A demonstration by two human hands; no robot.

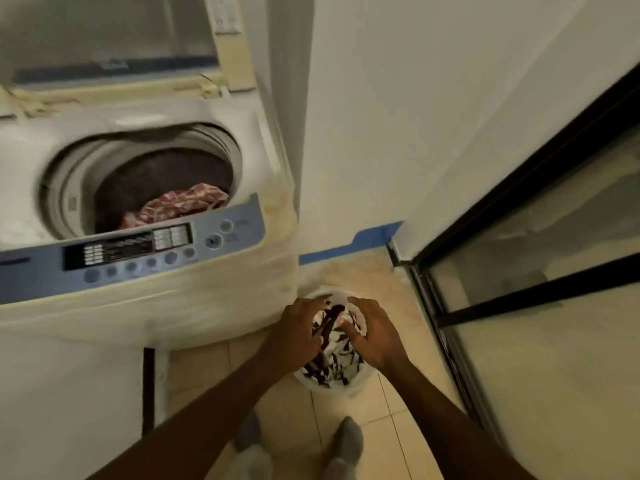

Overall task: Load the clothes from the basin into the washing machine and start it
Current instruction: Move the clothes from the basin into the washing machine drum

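Our left hand (298,332) and right hand (372,336), fingers spread, reach into the floor basin (330,388) around patterned clothes (337,355); we should gather everything, then lift toward the open washer (145,181).

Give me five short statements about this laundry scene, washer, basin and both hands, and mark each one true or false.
1. The lid of the white top-loading washing machine is raised. True.
2. The machine's drum is bare. False: a red and white patterned garment lies in it.
3. Both hands are at the round white basin on the tiled floor. True: the left hand and right hand reach into the dark and white patterned clothes.
4. The basin sits on top of the machine. False: it is on the floor beside it.
5. A finger presses the blue control panel. False: neither hand touches it.
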